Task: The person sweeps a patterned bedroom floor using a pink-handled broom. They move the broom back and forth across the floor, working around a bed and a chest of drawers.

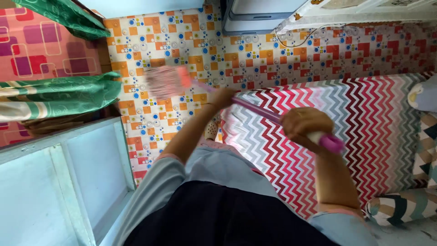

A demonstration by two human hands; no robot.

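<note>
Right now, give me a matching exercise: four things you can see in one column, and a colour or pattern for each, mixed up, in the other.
Things:
1. broom handle
2. floor
3. mattress cover
4. curtain

Descriptions:
A. green with pale stripes
B. red, pink and grey zigzag
C. purple-pink
D. orange, red and blue squares on white

Pairs: 1-C, 2-D, 3-B, 4-A. The left hand and right hand both grip the broom handle.

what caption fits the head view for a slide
Both hands, left hand and right hand, grip a pink broom over patterned floor.
</note>
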